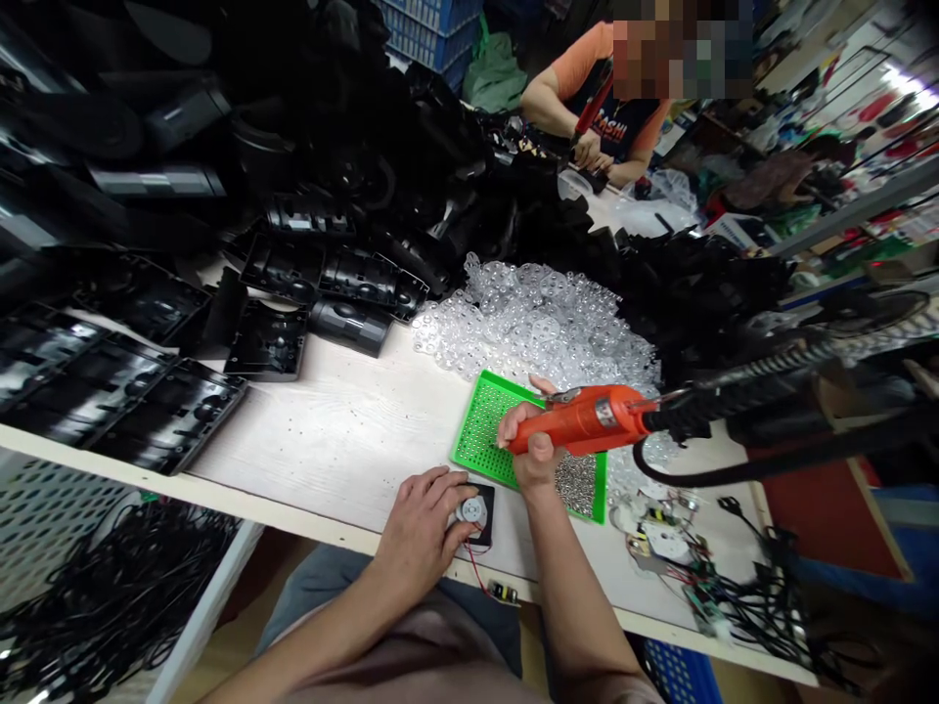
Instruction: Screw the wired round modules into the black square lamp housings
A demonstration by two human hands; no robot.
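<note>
Near the table's front edge, my left hand (425,518) grips a small round motor (471,509) on a black square part (485,499). Red wires run from it to a small circuit board (503,592) at the table edge. My right hand (534,445) is wrapped round an orange electric screwdriver (579,420), which lies nearly level above a green tray (480,460). Small metal screws (577,483) fill the tray's right part. The screwdriver's tip is hidden by my fingers.
Clear plastic discs (550,318) are heaped behind the tray. Black shells (139,401) cover the left and back. Circuit boards and cables (690,562) lie at the right. A co-worker (616,117) sits across the table. A black cable (704,479) runs off right.
</note>
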